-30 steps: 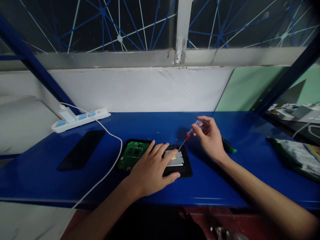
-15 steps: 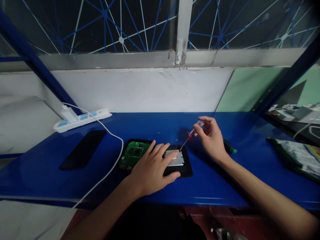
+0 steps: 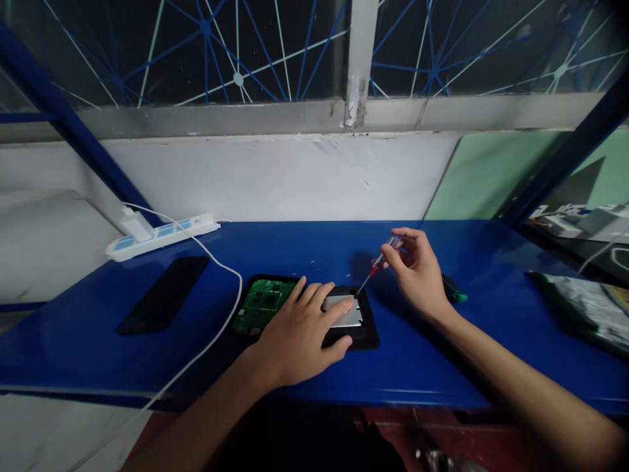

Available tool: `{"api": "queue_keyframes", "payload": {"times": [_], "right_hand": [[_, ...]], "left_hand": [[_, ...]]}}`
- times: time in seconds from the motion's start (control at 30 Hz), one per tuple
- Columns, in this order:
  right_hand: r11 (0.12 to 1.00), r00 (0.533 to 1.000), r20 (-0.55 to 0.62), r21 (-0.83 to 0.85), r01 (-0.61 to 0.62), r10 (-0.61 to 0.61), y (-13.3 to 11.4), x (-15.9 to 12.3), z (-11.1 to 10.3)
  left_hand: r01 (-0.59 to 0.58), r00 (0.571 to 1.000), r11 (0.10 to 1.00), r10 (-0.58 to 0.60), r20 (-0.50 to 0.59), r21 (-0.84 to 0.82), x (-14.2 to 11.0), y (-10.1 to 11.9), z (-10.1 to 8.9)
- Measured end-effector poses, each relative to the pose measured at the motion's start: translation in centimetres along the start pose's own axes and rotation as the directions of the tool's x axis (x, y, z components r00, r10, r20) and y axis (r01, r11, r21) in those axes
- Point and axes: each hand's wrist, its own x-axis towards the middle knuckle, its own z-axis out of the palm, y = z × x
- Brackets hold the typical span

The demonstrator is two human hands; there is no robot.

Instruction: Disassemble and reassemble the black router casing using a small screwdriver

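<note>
A black device housing point(image 3: 372, 333) lies flat on the blue table, with a green circuit board point(image 3: 260, 303) in its left part and a silver metal plate point(image 3: 350, 319) in its right. My left hand point(image 3: 299, 334) rests across the middle of it, fingers spread, and covers the part between board and plate. My right hand point(image 3: 415, 269) grips a screwdriver point(image 3: 386, 254) with a clear purple-tinted handle and red collar. The screwdriver tilts, its tip at the upper right edge of the plate, close to my left index fingertip. Whether it sits in a screw is too small to tell.
A dark flat panel point(image 3: 164, 295) lies to the left, before a white power strip point(image 3: 164, 235) with a plug in it. A white cable point(image 3: 230, 269) loops left of the housing. Tiny loose pieces point(image 3: 317, 269) lie behind it. A green object point(image 3: 455, 290) and a bag point(image 3: 587, 308) are rightward.
My left index finger has shifted slightly right, nearer the screwdriver tip. The screwdriver and my right hand stay almost where they were.
</note>
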Motion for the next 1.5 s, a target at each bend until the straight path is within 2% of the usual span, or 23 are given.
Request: {"api": "queue_keyframes", "payload": {"times": [0.27, 0.47, 0.53, 0.63, 0.73, 0.8, 0.97, 1.1, 1.23, 1.43, 1.5], "right_hand": [[0.999, 0.999, 0.022, 0.030, 0.044, -0.045, 0.1, -0.2, 0.0], [0.991, 0.986, 0.104, 0.045, 0.127, -0.131, -1.2, -0.9, 0.4], [0.983, 0.968, 0.173, 0.006, 0.184, -0.182, -1.9, -0.9, 0.6], [0.952, 0.911, 0.328, -0.089, 0.294, -0.250, -3.1, -0.5, 0.8], [0.926, 0.869, 0.418, -0.140, 0.350, -0.265, -3.8, -0.2, 1.1], [0.931, 0.874, 0.407, -0.127, 0.343, -0.266, -3.9, -0.3, 1.3], [0.946, 0.920, 0.273, -0.082, 0.312, -0.280, -3.2, -1.0, 2.0], [0.925, 0.923, 0.194, -0.122, 0.359, -0.332, -2.6, -1.5, 2.5], [0.883, 0.896, 0.206, -0.188, 0.431, -0.393, -2.6, -1.8, 2.7], [0.943, 0.929, 0.254, -0.122, 0.308, -0.271, -3.0, -2.1, 2.4], [0.936, 0.931, 0.229, -0.143, 0.322, -0.285, -3.0, -2.0, 2.3]], "left_hand": [[0.001, 1.000, 1.000, -0.001, -0.004, 0.010, 0.2, 0.3, -0.2], [0.006, 1.000, 1.000, -0.006, -0.030, 0.004, 0.1, 0.2, 0.1], [0.008, 0.999, 1.000, -0.008, -0.036, 0.003, 0.1, 0.1, 0.2], [0.011, 0.999, 1.000, -0.011, -0.041, 0.003, 0.0, 0.2, 0.3], [0.013, 0.999, 1.000, -0.013, -0.050, 0.007, 0.0, 0.1, 0.3], [0.013, 0.999, 1.000, -0.013, -0.053, 0.011, -0.1, 0.1, 0.4], [0.005, 0.998, 1.000, -0.004, -0.061, 0.014, -0.2, 0.0, 0.6], [0.017, 0.998, 1.000, -0.016, -0.067, 0.022, -0.2, 0.1, 0.7], [0.021, 0.997, 0.999, -0.019, -0.069, 0.026, -0.2, 0.1, 0.8], [0.016, 0.997, 0.999, -0.013, -0.081, 0.042, -0.2, 0.0, 1.0], [0.015, 0.997, 0.999, -0.012, -0.075, 0.048, -0.2, 0.0, 1.1]]}}
